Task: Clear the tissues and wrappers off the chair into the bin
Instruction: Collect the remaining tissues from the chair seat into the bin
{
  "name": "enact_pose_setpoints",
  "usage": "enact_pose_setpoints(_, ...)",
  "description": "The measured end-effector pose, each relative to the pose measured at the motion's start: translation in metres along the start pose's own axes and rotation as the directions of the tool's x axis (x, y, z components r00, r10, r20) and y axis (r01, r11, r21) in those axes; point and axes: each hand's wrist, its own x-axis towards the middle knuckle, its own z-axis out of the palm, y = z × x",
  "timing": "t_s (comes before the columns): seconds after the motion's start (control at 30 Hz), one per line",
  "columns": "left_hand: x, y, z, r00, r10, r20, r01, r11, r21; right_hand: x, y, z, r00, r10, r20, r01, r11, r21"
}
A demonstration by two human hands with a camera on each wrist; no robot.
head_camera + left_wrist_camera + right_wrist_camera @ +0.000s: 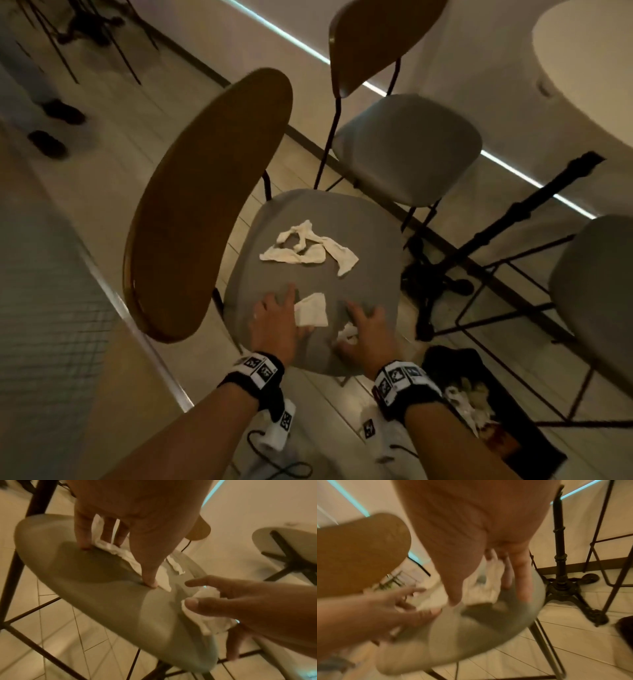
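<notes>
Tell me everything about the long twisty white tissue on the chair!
The long tissue is white, soft-looking paper, twisted and crumpled into a loose loop with a flat tail pointing right. It lies flat on the grey chair seat, toward the back. Neither hand touches it; only the seat does.

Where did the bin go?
In the head view the bin sits on the floor at the lower right, just beside the right hand and the chair seat's near right corner.

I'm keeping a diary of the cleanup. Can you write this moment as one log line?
left hand: fingers on folded tissue | right hand: holds crumpled tissue | long tissue: on chair seat | bin: beside chair
</notes>
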Motion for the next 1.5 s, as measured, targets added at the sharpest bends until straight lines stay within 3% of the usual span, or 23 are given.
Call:
enact_pose_setpoints(0.07, 0.008, -0.005, 0.008, 0.998, 0.066, 0.0, -0.066, 0.998, 0.02, 0.009, -0.007, 0.018, 0.996, 0.017, -0.085, -0.024, 0.997, -0.08)
enact_pose_setpoints(0.2, 0.011, -0.01, 0.013, 0.981, 0.196, 0.003, -0.193, 0.967, -0.169, 0.024, -0.02, 0.016, 0.995, -0.076, -0.057, 0.07, 0.993, -0.097)
enact_pose_setpoints(0.27, 0.012, -0.014, 0.01, 0.984, 0.181, 0.003, -0.172, 0.941, -0.291, 0.039, -0.037, 0.0, 0.979, -0.082, -0.187, 0.082, 0.997, -0.004)
enact_pose_setpoints(0.37, 0.003, -0.023, 0.002, 0.986, 0.164, -0.035, -0.162, 0.879, -0.448, 0.079, -0.077, -0.033, 0.911, -0.176, -0.374, 0.203, 0.979, 0.034)
enact_pose_setpoints(0.43, -0.008, -0.032, -0.002, 0.985, 0.169, -0.039, -0.164, 0.838, -0.521, 0.114, -0.109, -0.046, 0.922, -0.253, -0.292, 0.242, 0.967, -0.074)
enact_pose_setpoints(0.53, -0.031, -0.05, -0.005, 0.989, 0.145, 0.01, -0.113, 0.812, -0.573, 0.147, -0.145, -0.039, 0.969, -0.247, -0.028, 0.231, 0.935, -0.269)
enact_pose_setpoints(0.63, -0.053, -0.075, 0.001, 0.987, 0.155, -0.041, -0.151, 0.817, -0.557, 0.143, -0.146, -0.008, 0.954, -0.298, 0.027, 0.282, 0.868, -0.408)
enact_pose_setpoints(0.7, -0.065, -0.095, 0.004, 0.982, 0.188, -0.018, -0.165, 0.812, -0.56, 0.126, -0.134, 0.001, 0.959, -0.276, 0.06, 0.281, 0.921, -0.269)
enact_pose_setpoints(0.8, -0.072, -0.106, 0.005, 0.977, 0.206, 0.05, -0.149, 0.838, -0.525, 0.097, -0.108, -0.001, 0.98, -0.193, 0.056, 0.185, 0.976, 0.117)
enact_pose_setpoints(0.87, -0.072, -0.093, -0.001, 0.98, 0.153, 0.129, -0.06, 0.838, -0.543, 0.075, -0.077, -0.009, 0.978, -0.208, -0.036, 0.21, 0.944, 0.256)
enact_pose_setpoints(0.97, -0.068, -0.05, -0.016, 0.98, 0.141, 0.139, -0.025, 0.784, -0.621, 0.026, -0.013, -0.022, 0.966, -0.217, -0.141, 0.254, 0.899, 0.356)
enact_pose_setpoints(1.07, -0.074, 0.029, -0.023, 0.932, 0.278, 0.231, -0.057, 0.744, -0.666, -0.033, 0.078, -0.024, 0.986, -0.094, -0.139, 0.148, 0.875, 0.462)
enact_pose_setpoints(1.13, -0.082, 0.092, -0.005, 0.857, 0.426, 0.29, -0.19, 0.784, -0.592, -0.07, 0.148, -0.017, 0.998, 0.02, -0.054, 0.008, 0.878, 0.478)
enact_pose_setpoints(1.27, -0.093, 0.217, 0.093, 0.617, 0.577, 0.534, -0.352, 0.81, -0.468, -0.122, 0.289, 0.005, 0.955, 0.293, 0.044, -0.268, 0.791, 0.55)
enact_pose_setpoints(1.33, -0.094, 0.274, 0.16, 0.552, 0.549, 0.628, -0.392, 0.835, -0.386, -0.13, 0.362, 0.022, 0.89, 0.448, 0.085, -0.409, 0.701, 0.584)
enact_pose_setpoints(1.4, -0.094, 0.324, 0.229, 0.536, 0.436, 0.723, -0.4, 0.885, -0.238, -0.123, 0.441, 0.056, 0.825, 0.536, 0.18, -0.531, 0.625, 0.572)
enact_pose_setpoints(1.5, -0.086, 0.386, 0.334, 0.596, 0.292, 0.748, -0.32, 0.941, -0.113, -0.098, 0.549, 0.112, 0.775, 0.571, 0.272, -0.608, 0.555, 0.567)
